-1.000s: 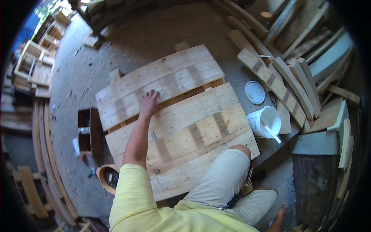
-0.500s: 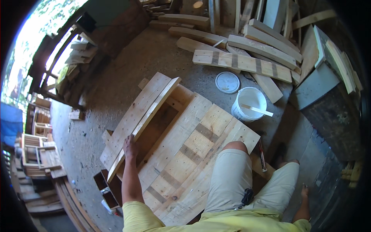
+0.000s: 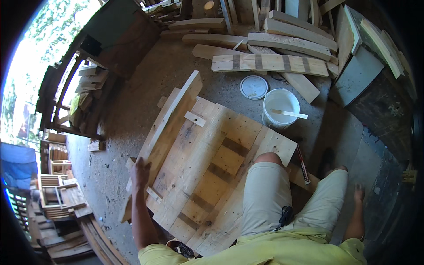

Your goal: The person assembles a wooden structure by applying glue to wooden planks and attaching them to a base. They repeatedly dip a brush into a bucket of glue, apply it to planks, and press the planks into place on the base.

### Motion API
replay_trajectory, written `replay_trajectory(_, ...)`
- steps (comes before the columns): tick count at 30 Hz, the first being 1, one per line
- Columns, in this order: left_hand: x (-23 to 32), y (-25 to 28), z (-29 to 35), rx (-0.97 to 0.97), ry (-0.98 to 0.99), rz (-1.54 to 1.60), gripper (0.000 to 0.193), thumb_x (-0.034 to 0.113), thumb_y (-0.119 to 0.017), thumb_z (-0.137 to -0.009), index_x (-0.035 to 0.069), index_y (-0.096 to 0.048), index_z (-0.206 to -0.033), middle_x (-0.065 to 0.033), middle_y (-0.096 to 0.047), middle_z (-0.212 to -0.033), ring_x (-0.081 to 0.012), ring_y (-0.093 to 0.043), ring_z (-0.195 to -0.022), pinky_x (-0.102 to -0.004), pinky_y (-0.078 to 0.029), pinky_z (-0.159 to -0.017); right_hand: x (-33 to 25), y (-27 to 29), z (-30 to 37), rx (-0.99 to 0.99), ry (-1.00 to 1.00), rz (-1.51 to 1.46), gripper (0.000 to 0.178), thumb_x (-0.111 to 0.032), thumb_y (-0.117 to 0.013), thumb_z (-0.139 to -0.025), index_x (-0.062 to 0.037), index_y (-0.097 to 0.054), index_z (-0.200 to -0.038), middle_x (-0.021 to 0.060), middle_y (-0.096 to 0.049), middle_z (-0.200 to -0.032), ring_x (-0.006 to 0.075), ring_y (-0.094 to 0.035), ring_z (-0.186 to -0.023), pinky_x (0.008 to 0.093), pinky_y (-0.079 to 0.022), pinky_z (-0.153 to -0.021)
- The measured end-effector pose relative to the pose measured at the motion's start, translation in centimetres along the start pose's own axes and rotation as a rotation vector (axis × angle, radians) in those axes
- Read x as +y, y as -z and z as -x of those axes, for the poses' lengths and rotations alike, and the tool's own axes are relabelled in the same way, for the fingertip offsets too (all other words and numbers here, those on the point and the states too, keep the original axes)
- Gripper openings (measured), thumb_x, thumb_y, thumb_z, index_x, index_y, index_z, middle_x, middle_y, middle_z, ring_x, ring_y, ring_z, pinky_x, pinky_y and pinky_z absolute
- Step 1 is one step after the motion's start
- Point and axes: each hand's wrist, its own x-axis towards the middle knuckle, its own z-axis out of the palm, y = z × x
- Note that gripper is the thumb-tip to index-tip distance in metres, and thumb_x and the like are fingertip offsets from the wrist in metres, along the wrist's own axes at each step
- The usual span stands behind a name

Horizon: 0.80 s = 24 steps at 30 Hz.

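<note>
while tilted, plank (image 3: 173,127) lengthwise away-right

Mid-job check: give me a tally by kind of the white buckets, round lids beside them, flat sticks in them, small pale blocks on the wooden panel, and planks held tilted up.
White bucket: 1
Round lid: 1
Flat stick: 1
Small pale blocks: 2
Plank held by the left hand: 1
Total: 6

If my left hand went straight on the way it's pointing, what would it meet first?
Probably the long, pale, tilted wooden plank that your bare left hand grips; depth beyond it is unclear.
</note>
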Motion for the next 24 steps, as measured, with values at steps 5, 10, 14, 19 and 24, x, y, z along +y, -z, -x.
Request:
replay_trajectory(5,5.8,-1.3,4.0,-0.185,0.058,0.196,0.036,0.033,-0.077,-0.086,0.002,-0.06,-0.094,-0.0254,-0.066,-0.082,-0.0443,-0.066,-0.077,-0.051,-0.049,-0.068,-21.3,2.6,-1.6,0.253,0.401,-0.335,0.041,-0.035,-0.062,-0.098,-0.0025,-0.066,-0.123,0.0232,-0.062,-0.128,0.04,-0.056,-0.121,0.044,-0.044,-0.104)
replay_trajectory(10,16.7,-5.8,6.0,-0.235,0.117,0.259,0.035,0.032,-0.078,-0.084,0.003,-0.06,-0.093,-0.0226,-0.066,-0.075,-0.044,-0.065,-0.071,-0.0505,-0.048,-0.063,-41.8,0.1,-1.5,0.564,0.998,-0.5,0.023,-0.017,-0.075,-0.082,-0.0033,-0.072,-0.101,0.0166,-0.069,-0.106,0.0348,-0.063,-0.107,0.0423,-0.049,-0.097)
replay_trajectory(14,18.5,-10.5,7.2,-0.233,0.087,0.267,0.036,0.033,-0.078,-0.085,0.003,-0.058,-0.09,-0.0247,-0.065,-0.075,-0.0467,-0.065,-0.077,-0.0526,-0.048,-0.065,-53.0,-2.2,4.8,0.419,1.175,-0.234,0.019,-0.014,-0.068,-0.082,-0.0101,-0.073,-0.099,0.0139,-0.07,-0.102,0.0338,-0.066,-0.101,0.0501,-0.043,-0.095)
replay_trajectory(19,21.5,-12.2,7.7,-0.308,0.117,0.189,0.036,0.034,-0.072,-0.088,0.004,-0.056,-0.1,-0.027,-0.068,-0.086,-0.0507,-0.064,-0.088,-0.0577,-0.049,-0.079,-57.2,-7.5,2.8,0.534,1.199,0.163,0.02,-0.017,-0.056,-0.09,-0.0125,-0.075,-0.09,0.0097,-0.072,-0.095,0.0286,-0.068,-0.099,0.049,-0.039,-0.096)
replay_trajectory(24,20.5,-11.4,6.9,-0.369,0.041,0.125,0.039,0.036,-0.072,-0.088,0.003,-0.057,-0.102,-0.0265,-0.068,-0.089,-0.0483,-0.064,-0.088,-0.0552,-0.05,-0.079,-60.5,-6.1,3.8,0.213,1.182,0.458,0.024,-0.019,-0.055,-0.091,-0.0115,-0.078,-0.09,0.0094,-0.076,-0.096,0.0251,-0.069,-0.103,0.0491,-0.037,-0.096)
